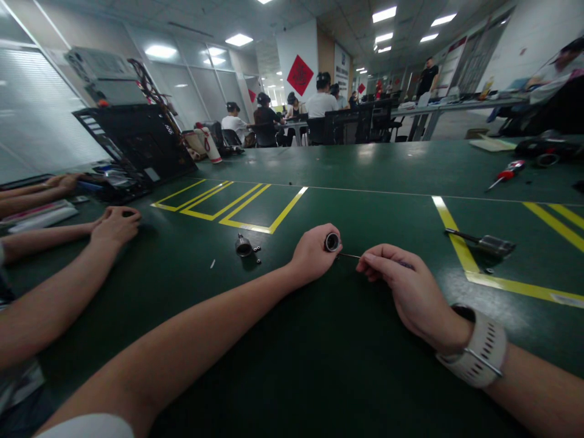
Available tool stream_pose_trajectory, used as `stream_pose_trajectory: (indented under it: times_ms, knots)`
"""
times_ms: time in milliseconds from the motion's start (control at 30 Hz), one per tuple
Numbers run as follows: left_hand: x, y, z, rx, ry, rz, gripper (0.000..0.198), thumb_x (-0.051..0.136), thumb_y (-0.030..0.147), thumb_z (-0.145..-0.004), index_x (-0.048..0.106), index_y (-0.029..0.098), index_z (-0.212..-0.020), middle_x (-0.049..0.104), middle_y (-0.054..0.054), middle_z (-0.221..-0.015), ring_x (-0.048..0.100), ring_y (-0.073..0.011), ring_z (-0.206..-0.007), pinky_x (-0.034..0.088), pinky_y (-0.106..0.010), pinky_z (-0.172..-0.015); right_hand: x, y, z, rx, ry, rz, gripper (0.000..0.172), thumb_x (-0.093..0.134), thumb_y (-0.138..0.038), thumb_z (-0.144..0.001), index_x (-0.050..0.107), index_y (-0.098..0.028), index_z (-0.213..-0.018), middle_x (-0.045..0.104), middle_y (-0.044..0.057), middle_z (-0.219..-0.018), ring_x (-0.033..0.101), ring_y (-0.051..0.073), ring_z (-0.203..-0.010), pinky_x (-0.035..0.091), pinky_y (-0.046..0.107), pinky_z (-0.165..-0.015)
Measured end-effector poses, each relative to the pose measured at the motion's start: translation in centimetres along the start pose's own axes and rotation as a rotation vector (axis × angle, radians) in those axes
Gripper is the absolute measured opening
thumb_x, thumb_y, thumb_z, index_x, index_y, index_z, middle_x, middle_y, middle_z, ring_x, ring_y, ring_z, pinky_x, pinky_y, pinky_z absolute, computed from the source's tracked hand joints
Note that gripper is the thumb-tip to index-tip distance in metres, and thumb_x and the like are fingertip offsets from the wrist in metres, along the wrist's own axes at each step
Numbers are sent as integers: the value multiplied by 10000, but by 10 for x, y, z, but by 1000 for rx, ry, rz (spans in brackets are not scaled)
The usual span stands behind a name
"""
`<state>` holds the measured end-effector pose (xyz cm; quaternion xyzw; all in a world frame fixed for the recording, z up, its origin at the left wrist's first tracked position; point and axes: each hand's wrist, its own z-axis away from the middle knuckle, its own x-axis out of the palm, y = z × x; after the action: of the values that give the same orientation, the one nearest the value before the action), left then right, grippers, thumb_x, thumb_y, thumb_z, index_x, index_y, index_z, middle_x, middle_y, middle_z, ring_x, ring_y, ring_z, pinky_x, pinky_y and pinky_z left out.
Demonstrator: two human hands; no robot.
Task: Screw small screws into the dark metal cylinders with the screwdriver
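Note:
My left hand is closed around a dark cylindrical part, whose round open end faces me. My right hand, with a pale watch strap on its wrist, pinches a thin screwdriver. The shaft points left, its end close beside the cylindrical part; whether they touch is unclear. A dark cup-shaped metal part lies on the green table left of my left hand, with several tiny pieces beside it. Right of my right hand lies a dark tool with a thick clear-looking end, across yellow tape.
Another person's hands rest on the table at the left. A black frame-like device stands at the back left. A red-handled screwdriver lies at the far right. People sit at tables beyond.

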<state>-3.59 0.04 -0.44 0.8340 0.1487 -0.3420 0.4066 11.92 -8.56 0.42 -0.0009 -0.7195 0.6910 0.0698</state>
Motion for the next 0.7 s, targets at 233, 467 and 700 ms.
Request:
stream_pose_trajectory:
  times_ms: [233, 467, 700]
  knots:
    - [1, -4, -1, 18, -90, 14, 70, 565, 97, -722, 562, 158, -757, 599, 8, -725, 550, -131, -682, 405, -247, -608, -1, 0, 1, -35, 77, -47, 130, 626, -288, -733, 642, -192, -646, 617, 22, -648, 531, 168, -629, 395, 318, -592]
    - [0, -1, -1, -21, 44, 14, 75, 604, 138, -734, 539, 160, -765, 579, 10, -738, 541, -131, -692, 411, -255, -636, -6, 5, -3, -98, 159, 1, 148, 581, -327, -776, 611, -214, -685, 599, 15, -685, 545, 175, -666, 431, 317, -599]
    - [-2, 4, 0, -38, 456, -26, 153, 603, 257, -780, 472, 180, -760, 519, 13, -727, 501, -129, -686, 408, -261, -667, 3, 12, -13, -148, 109, 387, 167, 552, -310, -842, 634, -216, -954, 637, 68, -1017, 582, 235, -936, 444, 391, -788]
